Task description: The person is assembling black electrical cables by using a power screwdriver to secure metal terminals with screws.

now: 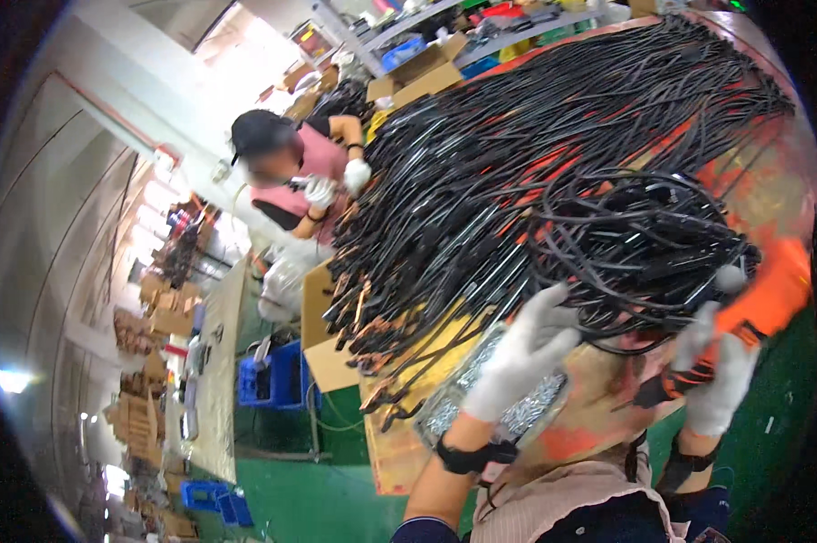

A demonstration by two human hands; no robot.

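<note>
My left hand (pixel 528 348), in a white glove, is raised over a clear tray (pixel 431 418) of small silver screws (pixel 537 405). Its fingers look apart, and I see nothing held in them. My right hand (pixel 721 380), gloved too, is closed round an orange and black power screwdriver (pixel 770 288). The tool's dark tip points left, toward the near part of the table. Just beyond both hands lies a heap of coiled black cables (pixel 639 249) with black cylindrical parts among them.
Many straight black cables (pixel 517 172) with copper-coloured clamps (pixel 365 312) cover the table (pixel 386 452). Across its left side stands another person (pixel 313 167) in white gloves. A cardboard box (pixel 322 330) and a blue crate (pixel 286 385) stand left of the table. Shelving (pixel 408 23) is behind.
</note>
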